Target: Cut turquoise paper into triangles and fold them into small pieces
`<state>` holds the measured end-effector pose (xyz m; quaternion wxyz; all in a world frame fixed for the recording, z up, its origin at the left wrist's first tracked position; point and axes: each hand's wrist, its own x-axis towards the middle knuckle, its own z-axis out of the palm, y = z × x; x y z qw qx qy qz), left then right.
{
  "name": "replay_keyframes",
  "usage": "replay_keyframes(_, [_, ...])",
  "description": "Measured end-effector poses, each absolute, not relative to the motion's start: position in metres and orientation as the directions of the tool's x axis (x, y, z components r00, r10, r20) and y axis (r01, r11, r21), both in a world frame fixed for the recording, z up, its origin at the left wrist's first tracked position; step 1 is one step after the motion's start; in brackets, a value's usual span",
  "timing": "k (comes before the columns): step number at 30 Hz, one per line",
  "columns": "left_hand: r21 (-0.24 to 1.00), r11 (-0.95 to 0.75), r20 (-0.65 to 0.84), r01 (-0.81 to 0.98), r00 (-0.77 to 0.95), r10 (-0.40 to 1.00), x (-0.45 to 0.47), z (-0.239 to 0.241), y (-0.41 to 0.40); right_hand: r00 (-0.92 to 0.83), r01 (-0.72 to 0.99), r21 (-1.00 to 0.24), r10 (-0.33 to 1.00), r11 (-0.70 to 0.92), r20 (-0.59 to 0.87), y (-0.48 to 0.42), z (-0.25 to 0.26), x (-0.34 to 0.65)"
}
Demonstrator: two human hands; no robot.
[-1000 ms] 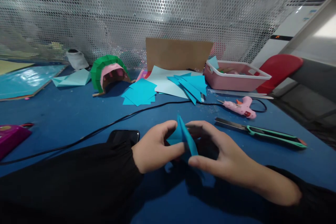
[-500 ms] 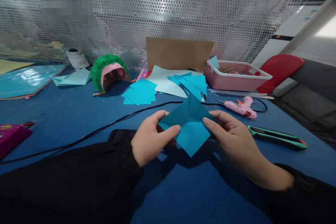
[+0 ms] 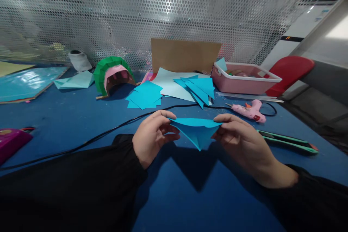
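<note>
Blue paper (image 3: 199, 135): one, folded
Your left hand (image 3: 150, 137): pinching its left corner
Your right hand (image 3: 246, 146): pinching its right corner

Pink basket (image 3: 239, 85) (white-rimmed) behind a pink glue gun (image 3: 251, 111)

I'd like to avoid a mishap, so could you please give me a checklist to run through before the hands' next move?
1. Left hand grips one corner of the blue paper: ok.
2. Right hand grips the opposite corner: ok.
3. Paper lies flat on the table: not ok; it is bent and held up, its shadow below.
4. Glue gun lies apart from both hands: ok.
5. Glue gun is cool: cannot tell.
6. Cutter has its blade drawn in: cannot tell; the right hand hides that end.
</note>
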<state>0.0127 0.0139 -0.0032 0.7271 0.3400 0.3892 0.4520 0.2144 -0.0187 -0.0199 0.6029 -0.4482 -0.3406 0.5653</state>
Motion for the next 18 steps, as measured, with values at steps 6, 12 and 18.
replay_keyframes(6, [0.825,0.37,-0.243,-0.426,0.324,0.914,0.0139,-0.0053,0.0141,0.164,-0.412,-0.911,0.982,-0.017,-0.093,-0.0149,-0.0238,0.213])
replay_keyframes(12, [0.894,0.303,-0.23,-0.33,0.243,0.943,0.014,-0.0093,0.0144,0.147,-0.283,-0.959,0.987,-0.027,-0.071,-0.0184,-0.0275,0.2112])
replay_keyframes(18, [0.937,0.196,-0.139,-0.29,0.207,0.968,0.0137,-0.0076,0.0129,0.099,-0.257,-0.966,0.993,-0.029,-0.056,-0.02,-0.027,0.2124])
